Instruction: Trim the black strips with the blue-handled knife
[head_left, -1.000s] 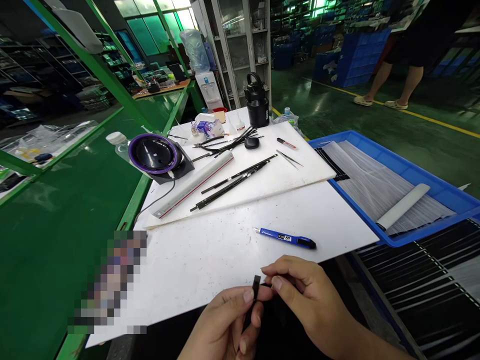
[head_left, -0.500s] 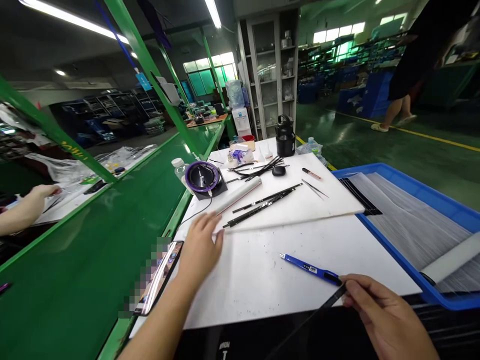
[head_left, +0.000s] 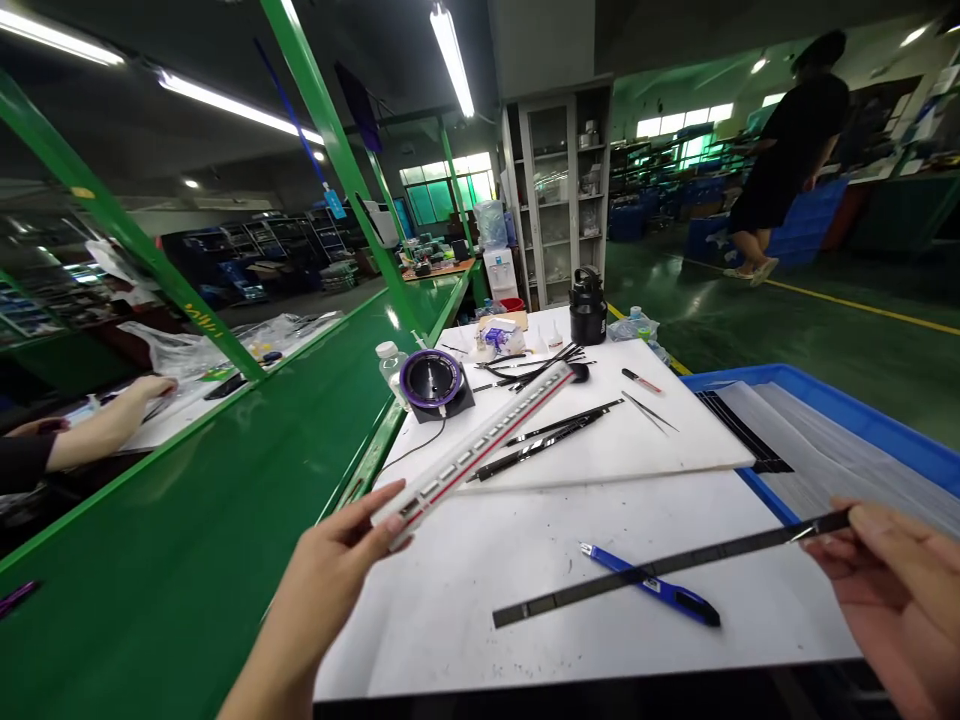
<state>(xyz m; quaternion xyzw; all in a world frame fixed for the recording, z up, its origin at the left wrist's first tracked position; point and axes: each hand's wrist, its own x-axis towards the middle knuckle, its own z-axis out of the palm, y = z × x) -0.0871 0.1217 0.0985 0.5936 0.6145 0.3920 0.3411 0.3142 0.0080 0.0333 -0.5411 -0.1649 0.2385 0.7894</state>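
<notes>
My left hand (head_left: 341, 550) is closed on the near end of a long white bar (head_left: 480, 440) with a red line and a row of slots along it. The bar is tilted up over the foam board (head_left: 675, 440), pointing away to the right. At the right, my right hand (head_left: 892, 570) pinches the end of a thin black strip (head_left: 660, 568). That strip stretches left across the table, passing over a blue utility knife (head_left: 682, 600). Several black strips (head_left: 544, 445) lie on the board beyond, with tweezers (head_left: 651, 412) to their right.
A round purple-rimmed black fan-like device (head_left: 431, 380) stands at the left near a clear bottle (head_left: 390, 368). A black flask (head_left: 587, 308) is at the back. The blue tray (head_left: 787, 380) flanks the table's right. Another person's arm (head_left: 105, 435) works across the green partition; someone walks behind.
My left hand has picked up the white bar from the board and raised it. My right hand has lifted the black strip and swung it over the knife. The camera view has shifted.
</notes>
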